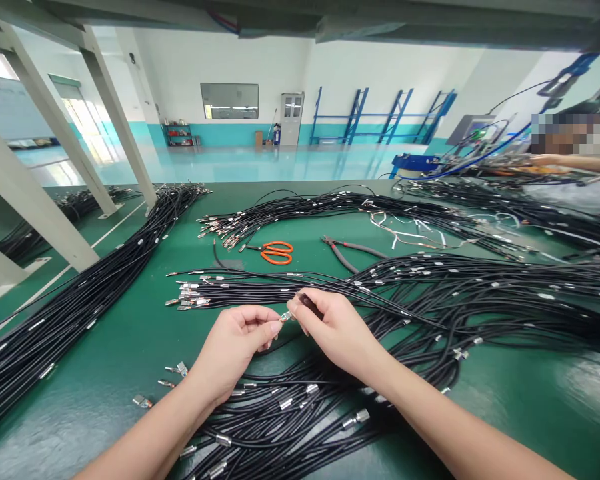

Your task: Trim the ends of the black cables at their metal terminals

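Note:
My left hand (237,347) is closed in a pinch on a small metal cable terminal (285,317). Right beside it, the fingertips of my right hand (337,327) meet the same terminal. A short dark brown piece (311,306), perhaps a tool handle, sits in the curl of my right hand; its kind cannot be made out. Below both hands spreads a bundle of black cables (275,393) with silver terminals on the ends. Just beyond them lies a straighter bundle of black cables (245,293), its terminals pointing left.
Orange-handled scissors (277,253) and grey-handled pliers (353,252) lie on the green table (180,250). Further cable bundles lie at the left (115,273) and back (320,202), near white strips (395,230). White posts (35,193) rise at left. Another person (575,147) works at the right.

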`<state>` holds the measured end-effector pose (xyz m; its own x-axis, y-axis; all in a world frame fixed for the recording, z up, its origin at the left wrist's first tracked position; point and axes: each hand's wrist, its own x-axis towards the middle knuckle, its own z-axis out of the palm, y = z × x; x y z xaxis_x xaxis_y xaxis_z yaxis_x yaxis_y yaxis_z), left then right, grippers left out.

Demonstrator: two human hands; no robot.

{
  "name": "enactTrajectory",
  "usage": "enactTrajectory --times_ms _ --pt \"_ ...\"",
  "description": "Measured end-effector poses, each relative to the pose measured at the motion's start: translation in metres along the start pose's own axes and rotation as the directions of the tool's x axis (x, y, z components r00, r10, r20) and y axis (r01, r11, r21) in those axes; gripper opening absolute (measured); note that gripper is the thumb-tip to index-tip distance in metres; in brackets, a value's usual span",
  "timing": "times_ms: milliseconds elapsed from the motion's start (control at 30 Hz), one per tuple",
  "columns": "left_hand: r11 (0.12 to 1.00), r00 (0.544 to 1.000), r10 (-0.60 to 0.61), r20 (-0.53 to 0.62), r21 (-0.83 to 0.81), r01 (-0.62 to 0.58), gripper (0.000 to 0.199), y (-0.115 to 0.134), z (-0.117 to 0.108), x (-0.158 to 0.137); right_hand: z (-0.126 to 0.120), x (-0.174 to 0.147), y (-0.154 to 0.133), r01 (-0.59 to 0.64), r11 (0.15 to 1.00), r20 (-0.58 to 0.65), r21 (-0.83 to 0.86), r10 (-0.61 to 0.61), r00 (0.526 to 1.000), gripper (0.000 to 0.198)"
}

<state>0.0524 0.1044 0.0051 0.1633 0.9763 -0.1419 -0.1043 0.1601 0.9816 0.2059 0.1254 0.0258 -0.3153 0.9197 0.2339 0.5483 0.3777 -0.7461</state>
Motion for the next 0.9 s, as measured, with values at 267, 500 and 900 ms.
enactTrajectory --times_ms 267,500,900 --pt "0.999 0.999 0.032 -0.034 -0.037 -0.033 0.013 -0.004 0.002 0.000 0.001 -0.002 -0.001 -0.003 1.000 0.015 0.007 0.003 1.000 0.028" --pt "0.979 0.983 0.126 -0.132 0.176 -0.102 0.009 -0.004 -0.002 0.003 0.005 -0.001 0.004 0.043 0.996 0.023 -0.078 -0.041 0.999 0.028" --pt "0.685 0.941 0.331 -0.071 0.704 -0.188 0.014 -0.021 -0.015 0.027 -0.006 0.004 0.027 0.192 0.798 -0.002 -0.571 -0.236 0.972 0.016"
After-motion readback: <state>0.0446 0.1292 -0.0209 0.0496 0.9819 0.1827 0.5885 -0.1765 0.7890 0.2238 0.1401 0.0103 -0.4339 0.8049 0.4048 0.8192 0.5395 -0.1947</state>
